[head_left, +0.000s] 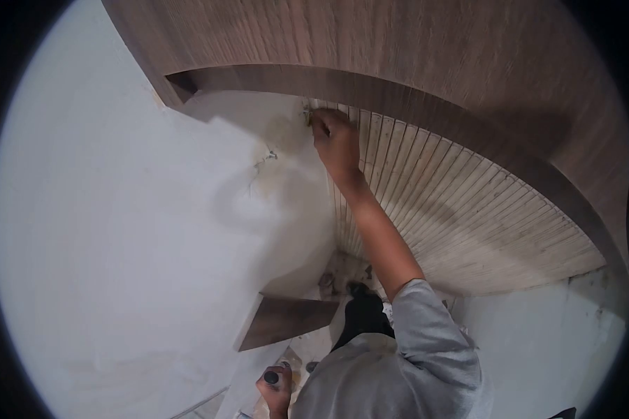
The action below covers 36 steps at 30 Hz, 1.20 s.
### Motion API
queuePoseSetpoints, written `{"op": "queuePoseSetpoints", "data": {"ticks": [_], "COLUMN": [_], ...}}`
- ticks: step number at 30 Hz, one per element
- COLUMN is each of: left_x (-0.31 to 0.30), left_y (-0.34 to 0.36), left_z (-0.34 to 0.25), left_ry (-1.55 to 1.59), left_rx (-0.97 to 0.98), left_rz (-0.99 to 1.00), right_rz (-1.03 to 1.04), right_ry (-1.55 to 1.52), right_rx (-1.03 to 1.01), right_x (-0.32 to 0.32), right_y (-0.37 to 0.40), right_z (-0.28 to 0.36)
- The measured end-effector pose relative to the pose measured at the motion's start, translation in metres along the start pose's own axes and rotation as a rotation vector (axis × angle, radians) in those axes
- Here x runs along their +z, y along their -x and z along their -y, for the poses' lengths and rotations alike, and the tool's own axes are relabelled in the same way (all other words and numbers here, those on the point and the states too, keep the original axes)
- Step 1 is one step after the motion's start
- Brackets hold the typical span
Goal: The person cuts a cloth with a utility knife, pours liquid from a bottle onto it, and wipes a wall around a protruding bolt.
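Note:
My right hand [337, 143] is raised at the corner where the white wall [154, 209] meets a slatted wood panel [426, 188]. Its fingers are pinched together against the wall, just under the curved brown wood edge [314, 78]. Whatever lies between the fingertips is too small to make out. Low on the left, my left hand [275, 394] is closed around a tool whose black round end [271, 378] points up at the camera. The rest of that tool is hidden by the hand.
Dark wood-grain boarding [398, 35] overhangs the slats in a curve. A rough patch with a small hole [269, 156] marks the white wall. A brown board [286, 321] juts out lower down. My shoe [358, 288] stands on a littered floor [339, 265].

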<state>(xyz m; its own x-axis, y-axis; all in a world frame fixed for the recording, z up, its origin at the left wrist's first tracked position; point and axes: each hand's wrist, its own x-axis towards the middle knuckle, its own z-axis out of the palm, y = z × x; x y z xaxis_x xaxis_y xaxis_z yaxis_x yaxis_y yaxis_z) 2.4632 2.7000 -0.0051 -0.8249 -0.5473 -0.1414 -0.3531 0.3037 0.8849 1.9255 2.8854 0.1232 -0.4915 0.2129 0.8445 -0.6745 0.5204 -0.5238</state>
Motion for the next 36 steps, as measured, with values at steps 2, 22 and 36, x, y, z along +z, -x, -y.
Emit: {"op": "queuePoseSetpoints", "data": {"ticks": [2,22,36], "left_x": [0.001,-0.002,0.007], "left_y": [-0.005,0.002,0.006], "left_z": [0.009,0.030,0.021], "left_ry": [0.020,0.050,-0.025], "left_rx": [0.010,-0.110,-0.126], "left_rz": [-0.022,-0.080,-0.073], "right_rz": [0.021,-0.159,0.070], "right_ry": [0.017,-0.355,-0.267], "right_rx": [0.073,0.299,0.390], "right_x": [0.001,0.016,0.005], "right_y": [-0.011,0.032,0.032], "right_z": [-0.004,0.026,0.015]}}
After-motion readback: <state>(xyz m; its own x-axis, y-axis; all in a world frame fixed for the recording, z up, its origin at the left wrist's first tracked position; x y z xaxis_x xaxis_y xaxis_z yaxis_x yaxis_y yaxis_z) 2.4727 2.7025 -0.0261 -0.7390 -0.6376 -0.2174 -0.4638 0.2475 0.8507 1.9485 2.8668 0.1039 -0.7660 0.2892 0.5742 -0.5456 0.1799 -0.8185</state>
